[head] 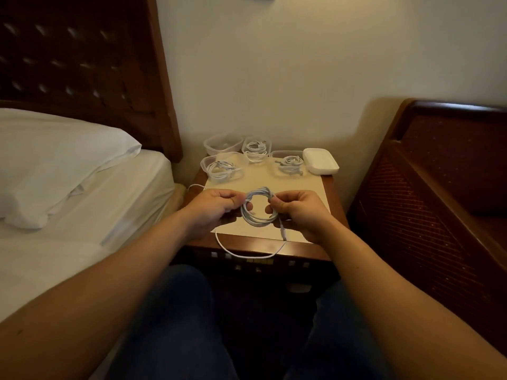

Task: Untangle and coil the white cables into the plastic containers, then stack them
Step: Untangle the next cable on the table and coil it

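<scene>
A white cable is wound into a ring above the bedside table. My left hand pinches the ring's left side and my right hand pinches its right side. A loose tail of the cable hangs in a loop over the table's front edge, and one plug end dangles below my right hand. At the back of the table stand clear plastic containers: one empty, and three each holding a coiled white cable.
A stack of white lids lies at the table's back right corner. A bed with a white pillow is on the left, a dark wooden seat on the right. My knees are below the table front.
</scene>
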Demonstrator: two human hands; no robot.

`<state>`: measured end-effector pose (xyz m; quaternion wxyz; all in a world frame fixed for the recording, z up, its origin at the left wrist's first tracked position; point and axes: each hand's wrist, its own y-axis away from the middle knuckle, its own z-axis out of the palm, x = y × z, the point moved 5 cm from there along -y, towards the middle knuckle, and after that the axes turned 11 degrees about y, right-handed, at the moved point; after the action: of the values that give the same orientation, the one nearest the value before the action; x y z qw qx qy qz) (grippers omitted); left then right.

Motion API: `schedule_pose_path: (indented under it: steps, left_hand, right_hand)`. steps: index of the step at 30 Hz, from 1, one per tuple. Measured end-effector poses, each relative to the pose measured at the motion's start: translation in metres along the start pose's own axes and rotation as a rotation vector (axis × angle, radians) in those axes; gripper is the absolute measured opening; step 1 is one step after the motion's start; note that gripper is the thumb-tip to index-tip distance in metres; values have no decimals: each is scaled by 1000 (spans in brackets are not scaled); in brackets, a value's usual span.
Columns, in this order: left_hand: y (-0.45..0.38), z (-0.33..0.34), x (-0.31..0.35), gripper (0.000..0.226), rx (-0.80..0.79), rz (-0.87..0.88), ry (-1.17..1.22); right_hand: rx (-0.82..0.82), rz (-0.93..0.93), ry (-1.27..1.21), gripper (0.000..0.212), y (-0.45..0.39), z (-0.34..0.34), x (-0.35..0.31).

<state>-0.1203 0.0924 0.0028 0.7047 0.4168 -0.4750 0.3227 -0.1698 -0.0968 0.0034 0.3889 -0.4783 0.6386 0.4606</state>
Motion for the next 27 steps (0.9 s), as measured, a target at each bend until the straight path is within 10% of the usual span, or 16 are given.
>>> schedule_pose_path:
  steps: [5, 15, 19, 27]
  left_hand:
    - [-46, -18, 6, 30, -123, -68, 507]
    - [-135, -68, -7, 47, 261, 142, -299]
    - [-151, -96, -21, 51, 545, 317, -1051]
    - [-191, -116, -49, 99, 519, 16, -1335]
  right_hand:
    - [-203, 0, -250, 17, -47, 11, -18]
    - [203, 64, 254, 19, -151, 5, 3]
    - [299, 73, 264, 22, -188, -2, 3]
    - [248, -16, 183, 24, -254, 21, -28]
